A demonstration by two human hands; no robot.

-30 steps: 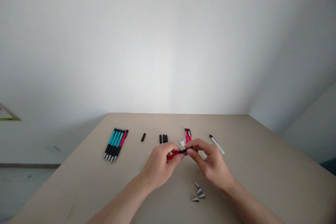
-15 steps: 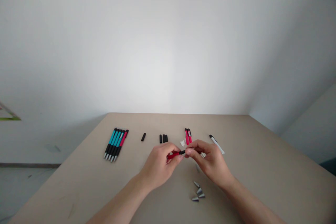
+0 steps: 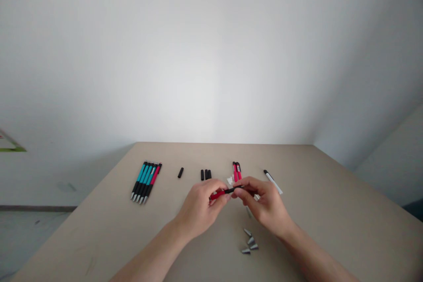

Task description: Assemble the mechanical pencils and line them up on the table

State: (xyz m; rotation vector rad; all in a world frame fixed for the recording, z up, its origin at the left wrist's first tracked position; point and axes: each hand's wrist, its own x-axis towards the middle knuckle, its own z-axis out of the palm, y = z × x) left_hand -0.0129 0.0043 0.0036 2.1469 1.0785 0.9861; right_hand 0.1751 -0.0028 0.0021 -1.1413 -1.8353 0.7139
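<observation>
My left hand (image 3: 202,205) is closed around the red barrel of a pen (image 3: 218,194), which lies nearly level above the table. At the barrel's right end is a black grip (image 3: 228,191), pinched between the thumb and fingers of my right hand (image 3: 262,198). The pen's tip end is hidden by my right fingers. Behind my hands lie two red pen barrels (image 3: 237,171) with black tops, beside small white pieces (image 3: 229,180). Several silver cone tips (image 3: 251,241) are scattered on the table in front of my right hand.
On the left of the table (image 3: 109,229), several assembled pens (image 3: 145,183) lie side by side, mostly teal with one red. One black grip (image 3: 180,172) lies alone, and three more black grips (image 3: 206,175) form a row. A white pen barrel (image 3: 273,181) rests at right.
My right fingers have shifted slightly along the pen, and more of the black grip now shows between my hands. My left hand stays in place, and the table items have not moved.
</observation>
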